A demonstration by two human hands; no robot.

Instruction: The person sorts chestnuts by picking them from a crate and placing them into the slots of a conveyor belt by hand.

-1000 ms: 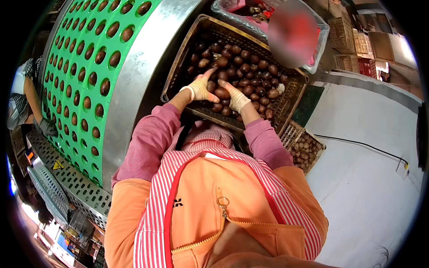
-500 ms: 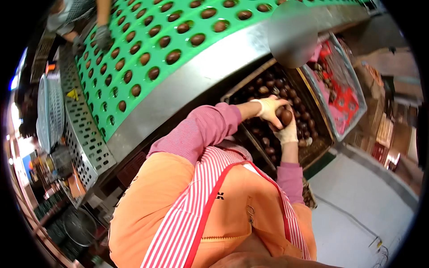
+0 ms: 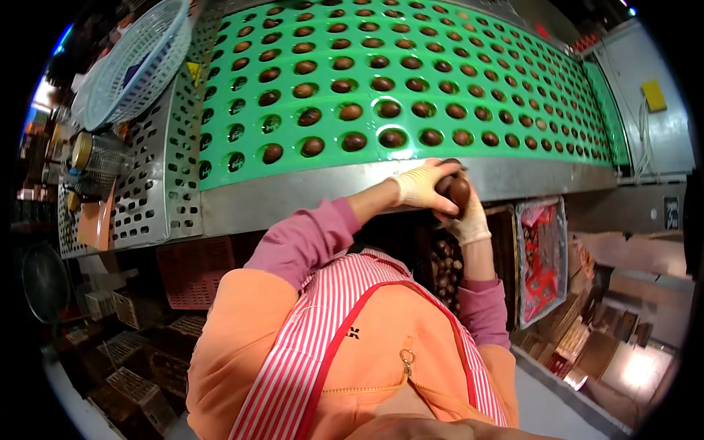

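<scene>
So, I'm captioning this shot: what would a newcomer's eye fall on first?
Probably the bright green panel dotted with rows of brown eggs, stretching across the top of the view. Near its front edge, the left hand and right hand hold more eggs. A pale blue basket stands out at upper left.

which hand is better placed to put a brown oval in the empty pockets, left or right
Probably the left hand: it is nearer the empty-looking pockets on the left of the green tray, while the right hand is farther. The hands together hold brown ovals.
</scene>
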